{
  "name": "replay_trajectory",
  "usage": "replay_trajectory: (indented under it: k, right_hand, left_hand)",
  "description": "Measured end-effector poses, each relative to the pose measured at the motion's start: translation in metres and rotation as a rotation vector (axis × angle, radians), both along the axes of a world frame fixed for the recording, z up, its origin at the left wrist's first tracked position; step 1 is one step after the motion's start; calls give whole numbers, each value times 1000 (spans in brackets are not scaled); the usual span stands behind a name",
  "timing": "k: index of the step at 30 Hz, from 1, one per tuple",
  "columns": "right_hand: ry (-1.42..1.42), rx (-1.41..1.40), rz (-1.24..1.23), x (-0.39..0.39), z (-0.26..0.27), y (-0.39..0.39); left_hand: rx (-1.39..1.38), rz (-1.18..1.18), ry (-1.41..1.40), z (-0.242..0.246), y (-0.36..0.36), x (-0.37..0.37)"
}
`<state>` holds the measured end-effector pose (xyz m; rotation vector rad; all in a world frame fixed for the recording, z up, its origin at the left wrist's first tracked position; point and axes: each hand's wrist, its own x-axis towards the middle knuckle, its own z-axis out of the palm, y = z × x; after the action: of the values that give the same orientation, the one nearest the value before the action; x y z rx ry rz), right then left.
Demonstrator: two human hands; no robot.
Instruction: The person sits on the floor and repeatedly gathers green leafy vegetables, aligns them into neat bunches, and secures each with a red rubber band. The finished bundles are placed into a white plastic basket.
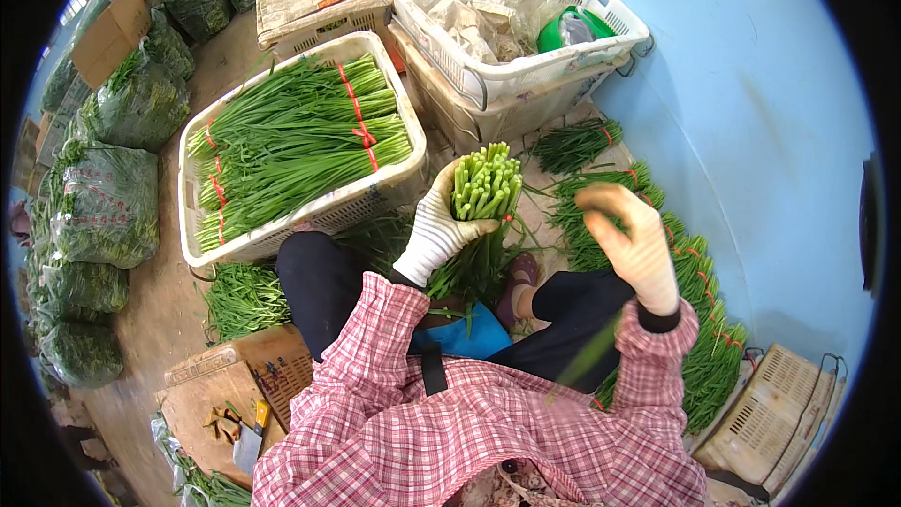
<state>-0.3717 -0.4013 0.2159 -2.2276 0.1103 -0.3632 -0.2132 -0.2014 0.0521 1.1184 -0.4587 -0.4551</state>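
Note:
My left hand (443, 222), in a white glove, grips a bundle of garlic chives (487, 186) with its pale cut ends facing up. A red tie shows at the side of that bundle, and its leaves hang down between my legs. Off to the right, my right hand (626, 243) is raised and blurred, its gloved fingers apart with nothing seen in them. Below its wrist, a blurred green leaf (588, 352) hangs in the air. Red-tied chive bundles (588, 215) lie behind that hand, in a row along the blue wall.
A white plastic crate (303, 215) of tied chives stands ahead on the left. Beyond it, a crate of plastic bags (486, 70) sits stacked on another. A cleaver (250, 440) rests on a box (204, 394) at my left. Bagged greens (105, 204) line the far left.

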Motion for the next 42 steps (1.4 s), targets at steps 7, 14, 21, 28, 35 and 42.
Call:
replay_trajectory:
  k: [7,14,21,28,35,42]
  right_hand:
    - [-198,-376,283,66,-23,-5]
    - [25,-636,451,75,-19,-14]
    - [25,-144,318,73,-21,-9]
    - [-216,510,14,61,-46,-23]
    - [-400,1001,275,82,-144,7]
    - [121,678,16,47,-188,73]
  left_hand:
    - [351,13,-439,23,1,-18]
    - [397,-68,-431,24,6,-16]
    - [370,-192,-335,20,13,-14]
    - [196,-245,-79,17,12,-5]
    - [-25,-197,70,38,3,1]
    - [-159,-101,110,64,8,23]
